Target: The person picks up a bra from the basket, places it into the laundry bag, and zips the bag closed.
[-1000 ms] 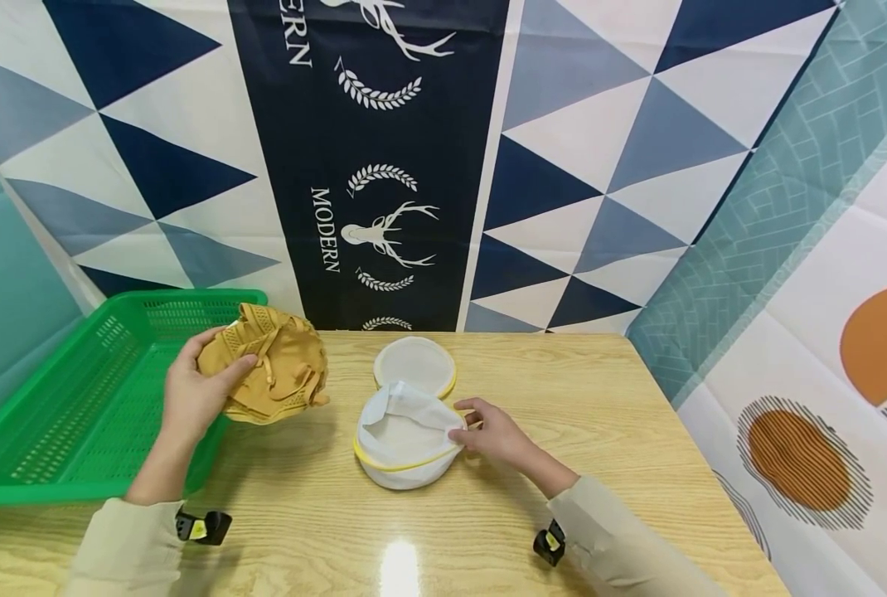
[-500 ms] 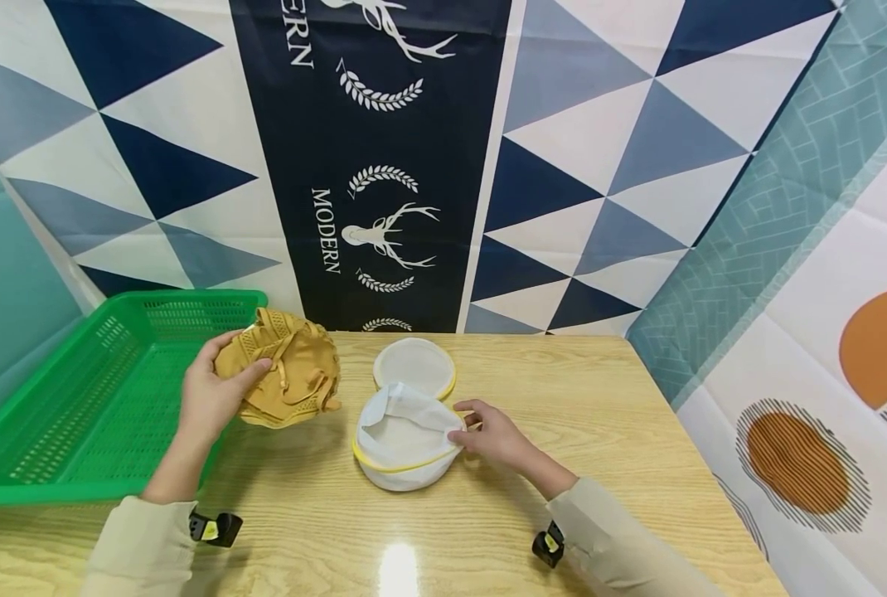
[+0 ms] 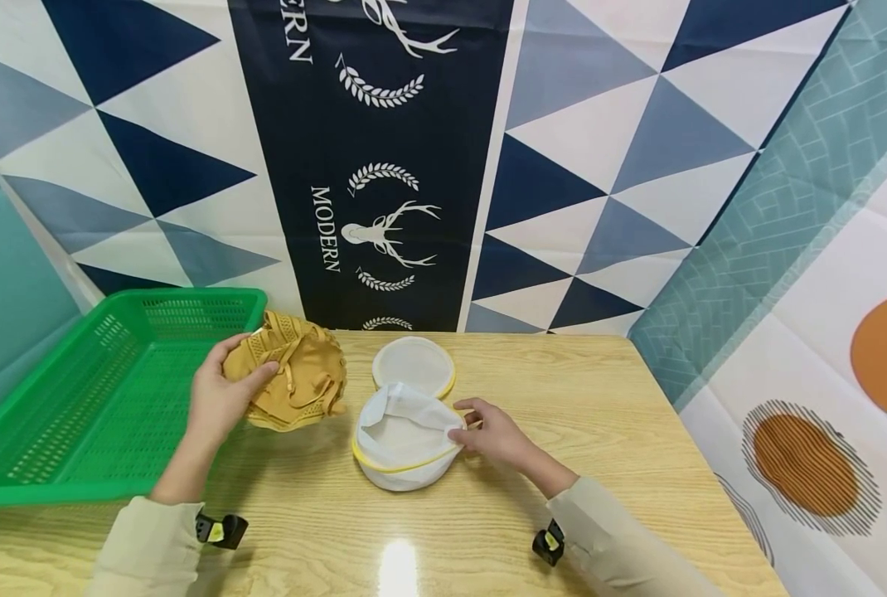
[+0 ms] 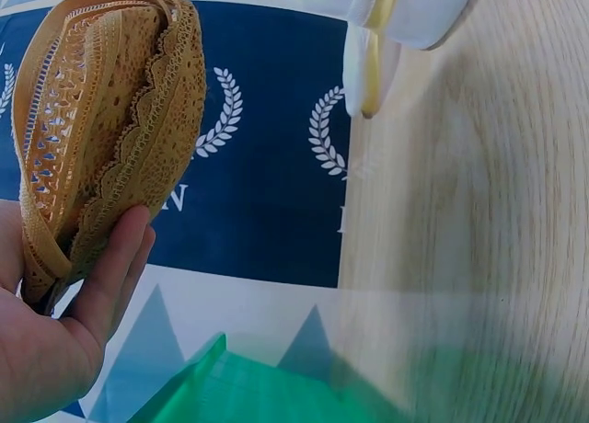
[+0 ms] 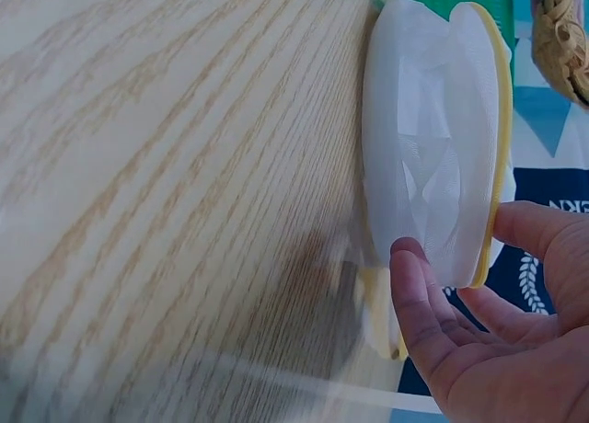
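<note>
My left hand [image 3: 223, 390] grips a mustard lace bra [image 3: 290, 373], folded into a rounded cup shape, in the air left of the white bag. Thin straps cross its near face; its layered, scalloped lace edge [image 4: 138, 120] shows in the left wrist view. On the table stands a round white mesh laundry bag [image 3: 402, 477] with yellow trim, its mouth up. Behind it lies its round lid [image 3: 414, 365], flipped back. At the bag's right side my right hand [image 3: 491, 431] pinches the rim [image 5: 502, 138] between thumb and fingers.
A large green plastic basket [image 3: 115, 398] stands on the left of the wooden table [image 3: 563, 398]. Patterned cloth walls [image 3: 384, 149] rise behind the table and at its sides.
My left hand has moved the bra rightward and slightly nearer, from beside the basket toward the bag. The right hand and the bag have stayed put.
</note>
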`<state>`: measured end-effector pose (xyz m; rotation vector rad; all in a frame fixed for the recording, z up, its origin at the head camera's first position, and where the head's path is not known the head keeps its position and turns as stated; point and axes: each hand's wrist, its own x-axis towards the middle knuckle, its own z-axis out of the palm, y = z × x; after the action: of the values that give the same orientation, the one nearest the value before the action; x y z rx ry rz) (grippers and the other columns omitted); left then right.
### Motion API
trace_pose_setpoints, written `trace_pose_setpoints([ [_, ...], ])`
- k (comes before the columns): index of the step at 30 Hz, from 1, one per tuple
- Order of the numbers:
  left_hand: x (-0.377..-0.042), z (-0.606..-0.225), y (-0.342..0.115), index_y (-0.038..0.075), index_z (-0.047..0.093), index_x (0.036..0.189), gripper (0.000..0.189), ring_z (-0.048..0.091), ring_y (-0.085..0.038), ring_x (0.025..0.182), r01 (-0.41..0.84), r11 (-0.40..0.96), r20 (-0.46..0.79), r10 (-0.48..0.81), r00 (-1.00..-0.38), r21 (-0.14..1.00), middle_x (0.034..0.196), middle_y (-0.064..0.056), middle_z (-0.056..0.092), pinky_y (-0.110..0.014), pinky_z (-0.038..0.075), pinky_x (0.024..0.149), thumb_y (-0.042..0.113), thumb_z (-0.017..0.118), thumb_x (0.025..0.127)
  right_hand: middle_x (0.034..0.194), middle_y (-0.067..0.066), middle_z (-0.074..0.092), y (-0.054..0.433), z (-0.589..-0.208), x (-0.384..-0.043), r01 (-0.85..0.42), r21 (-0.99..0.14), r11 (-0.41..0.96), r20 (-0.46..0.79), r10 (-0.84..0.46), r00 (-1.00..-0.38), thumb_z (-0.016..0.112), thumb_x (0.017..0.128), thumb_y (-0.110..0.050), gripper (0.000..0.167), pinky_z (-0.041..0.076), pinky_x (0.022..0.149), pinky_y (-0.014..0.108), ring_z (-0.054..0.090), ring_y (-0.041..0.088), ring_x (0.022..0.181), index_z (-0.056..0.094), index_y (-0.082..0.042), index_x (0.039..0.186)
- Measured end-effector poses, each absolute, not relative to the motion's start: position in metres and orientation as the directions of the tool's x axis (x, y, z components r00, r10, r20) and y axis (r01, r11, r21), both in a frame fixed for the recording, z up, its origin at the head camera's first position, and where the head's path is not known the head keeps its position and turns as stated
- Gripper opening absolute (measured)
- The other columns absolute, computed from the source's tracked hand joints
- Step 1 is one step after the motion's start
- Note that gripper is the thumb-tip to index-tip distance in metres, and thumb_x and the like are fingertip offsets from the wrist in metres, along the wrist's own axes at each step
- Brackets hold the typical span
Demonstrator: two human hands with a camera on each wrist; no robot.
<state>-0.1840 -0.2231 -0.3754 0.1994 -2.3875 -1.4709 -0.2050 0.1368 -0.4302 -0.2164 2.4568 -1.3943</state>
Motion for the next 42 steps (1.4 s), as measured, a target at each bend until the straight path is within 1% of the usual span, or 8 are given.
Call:
trace_pose_setpoints([
  [4,-0.185,-0.376,-0.222,0.012,0.042,0.138,0.059,0.053,0.008,0.07,0.057,0.453,0.201,-0.277,-0.94,0.89,0.115,-0.016,0.055,-0.018,0.052,0.059,0.027,0.067,0.086,0.103,0.014,0.059,0.138,-0.43,-0.207,0.018,-0.852,0.523,-0.19,-0.278,-0.941,0.066,0.087,-0.014,0.048,0.054,0.065,0.035,0.061,0.017,0.074,0.05,-0.003,0.131],
  [15,-0.185,-0.377,-0.22,0.013,0.042,0.139,0.061,0.054,0.007,0.069,0.055,0.451,0.193,-0.265,-0.945,0.891,0.115,-0.018,0.055,-0.02,0.052,0.058,0.029,0.067,0.086,0.102,0.013,0.061,0.139,-0.432,-0.21,-0.005,-0.842,0.54,-0.182,-0.292,-0.939,0.067,0.086,-0.015,0.048,0.054,0.065,0.033,0.059,0.015,0.076,0.051,-0.003,0.13],
  [20,-0.184,-0.378,-0.219,0.013,0.042,0.138,0.06,0.054,0.007,0.068,0.055,0.454,0.193,-0.263,-0.945,0.889,0.115,-0.018,0.056,-0.02,0.052,0.058,0.028,0.068,0.086,0.102,0.013,0.061,0.14,-0.432,-0.21,-0.009,-0.842,0.539,-0.181,-0.299,-0.937,0.067,0.087,-0.016,0.048,0.053,0.064,0.032,0.058,0.015,0.076,0.051,-0.003,0.13],
  [26,-0.186,-0.38,-0.217,0.013,0.043,0.138,0.059,0.054,0.008,0.07,0.052,0.449,0.189,-0.268,-0.945,0.892,0.115,-0.018,0.056,-0.019,0.052,0.059,0.025,0.068,0.086,0.101,0.012,0.061,0.139,-0.431,-0.211,-0.011,-0.836,0.549,-0.177,-0.289,-0.941,0.067,0.086,-0.015,0.045,0.052,0.063,0.03,0.057,0.015,0.077,0.053,-0.004,0.128],
  [32,-0.186,-0.379,-0.217,0.013,0.043,0.138,0.059,0.053,0.007,0.072,0.057,0.46,0.196,-0.261,-0.945,0.886,0.116,-0.018,0.055,-0.018,0.051,0.06,0.025,0.068,0.086,0.101,0.013,0.06,0.139,-0.432,-0.213,-0.016,-0.836,0.548,-0.176,-0.297,-0.939,0.066,0.087,-0.015,0.045,0.053,0.065,0.032,0.057,0.015,0.077,0.053,-0.004,0.128],
  [38,-0.186,-0.378,-0.214,0.013,0.043,0.138,0.06,0.054,0.005,0.071,0.039,0.443,0.169,-0.258,-0.951,0.895,0.117,-0.018,0.054,-0.019,0.052,0.06,0.025,0.069,0.086,0.101,0.014,0.059,0.14,-0.431,-0.215,-0.026,-0.84,0.542,-0.169,-0.306,-0.937,0.066,0.087,-0.014,0.046,0.055,0.066,0.034,0.057,0.015,0.078,0.052,-0.002,0.129],
  [42,-0.186,-0.379,-0.211,0.013,0.043,0.138,0.06,0.054,0.004,0.071,0.029,0.433,0.153,-0.256,-0.954,0.901,0.116,-0.018,0.055,-0.019,0.052,0.06,0.025,0.069,0.085,0.101,0.014,0.059,0.14,-0.432,-0.215,-0.024,-0.835,0.55,-0.17,-0.299,-0.939,0.066,0.087,-0.014,0.045,0.055,0.066,0.034,0.057,0.015,0.077,0.053,-0.003,0.128],
])
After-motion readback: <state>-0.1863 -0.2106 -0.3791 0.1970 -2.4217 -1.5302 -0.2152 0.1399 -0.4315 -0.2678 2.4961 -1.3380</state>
